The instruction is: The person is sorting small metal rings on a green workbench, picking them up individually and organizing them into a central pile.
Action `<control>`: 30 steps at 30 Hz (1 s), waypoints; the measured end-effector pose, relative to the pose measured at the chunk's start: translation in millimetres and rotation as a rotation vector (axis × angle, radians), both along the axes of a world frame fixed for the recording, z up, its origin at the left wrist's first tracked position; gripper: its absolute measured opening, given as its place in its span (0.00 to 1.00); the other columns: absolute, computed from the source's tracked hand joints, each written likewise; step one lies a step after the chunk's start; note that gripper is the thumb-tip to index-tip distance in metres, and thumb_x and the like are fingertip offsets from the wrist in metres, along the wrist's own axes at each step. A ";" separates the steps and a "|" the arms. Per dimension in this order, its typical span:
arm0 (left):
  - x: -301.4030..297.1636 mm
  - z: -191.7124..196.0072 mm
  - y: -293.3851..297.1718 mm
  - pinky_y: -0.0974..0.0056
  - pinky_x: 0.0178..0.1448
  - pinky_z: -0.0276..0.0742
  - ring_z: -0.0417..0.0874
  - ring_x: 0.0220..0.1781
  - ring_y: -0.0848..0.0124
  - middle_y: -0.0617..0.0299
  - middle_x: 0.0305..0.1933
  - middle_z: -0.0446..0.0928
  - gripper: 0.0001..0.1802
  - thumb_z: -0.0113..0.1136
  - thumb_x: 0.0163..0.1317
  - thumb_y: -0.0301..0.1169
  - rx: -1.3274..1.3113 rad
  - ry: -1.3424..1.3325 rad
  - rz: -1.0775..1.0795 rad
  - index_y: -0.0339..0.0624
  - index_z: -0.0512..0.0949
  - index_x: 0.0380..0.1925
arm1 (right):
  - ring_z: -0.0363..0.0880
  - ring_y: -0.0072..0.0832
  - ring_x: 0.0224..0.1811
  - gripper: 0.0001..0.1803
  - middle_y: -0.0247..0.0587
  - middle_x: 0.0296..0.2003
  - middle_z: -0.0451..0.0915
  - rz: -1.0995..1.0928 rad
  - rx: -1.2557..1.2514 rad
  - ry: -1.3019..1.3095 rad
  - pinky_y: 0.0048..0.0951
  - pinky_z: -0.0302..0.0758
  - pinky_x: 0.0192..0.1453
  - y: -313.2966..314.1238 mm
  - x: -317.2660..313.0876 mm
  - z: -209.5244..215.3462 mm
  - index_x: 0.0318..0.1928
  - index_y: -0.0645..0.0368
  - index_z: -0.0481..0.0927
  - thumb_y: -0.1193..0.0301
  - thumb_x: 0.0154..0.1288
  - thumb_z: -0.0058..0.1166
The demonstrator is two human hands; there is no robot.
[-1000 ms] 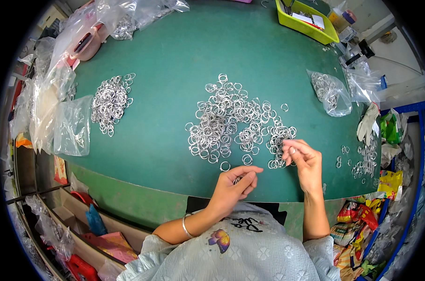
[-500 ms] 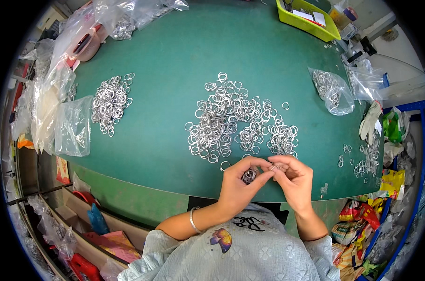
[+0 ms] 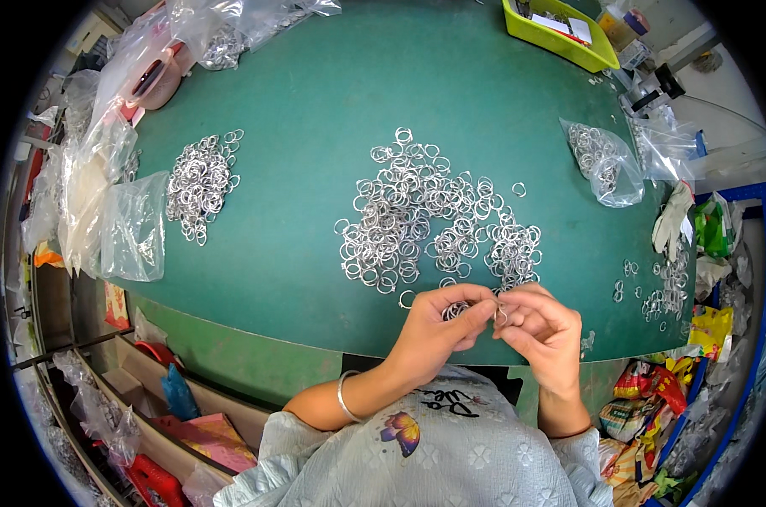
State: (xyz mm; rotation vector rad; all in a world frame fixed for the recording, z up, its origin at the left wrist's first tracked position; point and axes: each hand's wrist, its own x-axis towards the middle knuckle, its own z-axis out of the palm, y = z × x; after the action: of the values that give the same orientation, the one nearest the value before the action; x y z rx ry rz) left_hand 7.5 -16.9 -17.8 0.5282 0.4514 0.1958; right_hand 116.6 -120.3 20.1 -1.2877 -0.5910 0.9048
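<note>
My left hand [image 3: 425,334] is closed round a small bunch of silvery metal rings [image 3: 456,311], and its thumb and forefinger pinch at the front. Between the fingertips of both hands is a single metal ring [image 3: 502,315]. My right hand [image 3: 550,334] meets it from the other side, fingers bent and thumb tip at the ring; the exact grip is partly hidden. Just beyond my hands, a large loose heap of metal rings [image 3: 387,226] spreads over the green table [image 3: 298,127]. One stray ring [image 3: 407,299] lies beside my left hand.
Another ring heap [image 3: 199,190] lies at the left, near clear plastic bags [image 3: 132,228]. At the right are a bag of rings [image 3: 601,165], scattered rings [image 3: 666,291] and a white glove [image 3: 672,221]. A yellow-green tray [image 3: 560,38] stands far right.
My right hand has turned and shifted slightly right, its fingers bending more over the ring. The ring at the fingertips shows more plainly. My left hand stays nearly in place.
</note>
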 end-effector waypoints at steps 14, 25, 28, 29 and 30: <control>0.6 14.2 -3.6 0.77 0.20 0.52 0.60 0.20 0.83 0.65 0.27 0.70 0.14 0.47 0.64 0.34 -0.058 -0.016 -0.048 0.32 0.74 0.38 | 0.73 0.23 0.28 0.07 0.42 0.29 0.73 -0.143 -0.067 -0.637 0.20 0.69 0.29 1.1 -1.9 -1.4 0.30 0.69 0.77 0.88 0.47 0.54; -0.8 9.4 -0.9 0.78 0.20 0.52 0.60 0.20 0.83 0.59 0.32 0.73 0.16 0.49 0.63 0.35 -0.051 -0.032 -0.120 0.30 0.74 0.38 | 0.73 0.21 0.27 0.06 0.41 0.29 0.73 -0.107 -0.099 -0.475 0.19 0.70 0.30 -1.5 0.6 -1.7 0.29 0.69 0.77 0.88 0.49 0.52; -0.4 9.1 -0.7 0.78 0.20 0.52 0.60 0.21 0.83 0.59 0.33 0.73 0.15 0.49 0.63 0.34 -0.082 -0.041 -0.135 0.30 0.74 0.38 | 0.73 0.21 0.27 0.06 0.40 0.29 0.73 -0.101 -0.109 -0.472 0.19 0.69 0.30 -2.5 1.1 -1.7 0.29 0.69 0.76 0.88 0.49 0.52; -0.3 8.8 -1.0 0.78 0.20 0.52 0.60 0.21 0.83 0.59 0.33 0.73 0.15 0.49 0.63 0.34 -0.087 -0.049 -0.137 0.30 0.74 0.38 | 0.72 0.21 0.27 0.05 0.40 0.28 0.73 -0.103 -0.111 -0.452 0.19 0.69 0.30 -1.9 0.6 0.3 0.29 0.69 0.76 0.88 0.49 0.52; -0.1 8.4 -1.1 0.78 0.20 0.52 0.60 0.21 0.83 0.59 0.33 0.73 0.15 0.49 0.63 0.34 -0.092 -0.057 -0.139 0.30 0.74 0.38 | 0.72 0.21 0.27 0.05 0.40 0.28 0.73 -0.105 -0.113 -0.433 0.19 0.69 0.30 -1.4 0.2 1.9 0.28 0.68 0.76 0.88 0.49 0.52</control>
State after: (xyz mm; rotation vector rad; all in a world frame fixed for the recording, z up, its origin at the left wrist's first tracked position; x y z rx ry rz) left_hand 7.4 -18.1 -9.5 0.4612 0.3643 0.0560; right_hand 116.8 -121.7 22.0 -1.6175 -0.8076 0.5791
